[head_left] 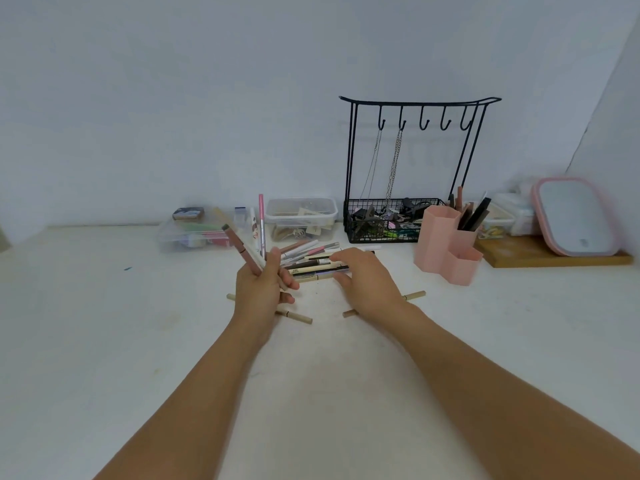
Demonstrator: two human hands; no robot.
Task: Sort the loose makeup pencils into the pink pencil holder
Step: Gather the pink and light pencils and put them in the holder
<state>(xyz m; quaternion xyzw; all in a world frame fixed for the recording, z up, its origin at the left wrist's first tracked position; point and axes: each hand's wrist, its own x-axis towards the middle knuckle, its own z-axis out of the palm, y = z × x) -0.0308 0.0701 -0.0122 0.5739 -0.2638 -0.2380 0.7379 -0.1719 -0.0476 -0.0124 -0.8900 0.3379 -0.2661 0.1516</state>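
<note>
Pink and hexagonal, the pencil holder (446, 242) is standing right of centre in the frame, three joined cups in all, with several dark pencils (474, 216) leaning in its rear right cup; their exact number is hard to tell. At centre, a loose pile of makeup pencils (311, 259) is lying on the white table (104, 323), roughly eight to ten, overlapping. Three beige pencils (298, 317) are lying apart nearer the lower part of the frame, partly hidden by the hands. Printing on the barrels is too small to read.

The left hand (259, 289) is gripping a bunch of upright pencils (247, 252), about three, among them a dusty-rose one and a bright pink one, fingers curled round them. The right hand (367, 282) is reaching over the pile, fingers fairly straight and spread, fingertips touching the pencils' right ends, thumb apart below.

Behind, a black wire rack (408, 161) is carrying five hooks and two chains (393, 168). Two clear plastic boxes (301, 216) are sitting left of it, and a pink-rimmed mirror (575, 216) is leaning at the right edge.
</note>
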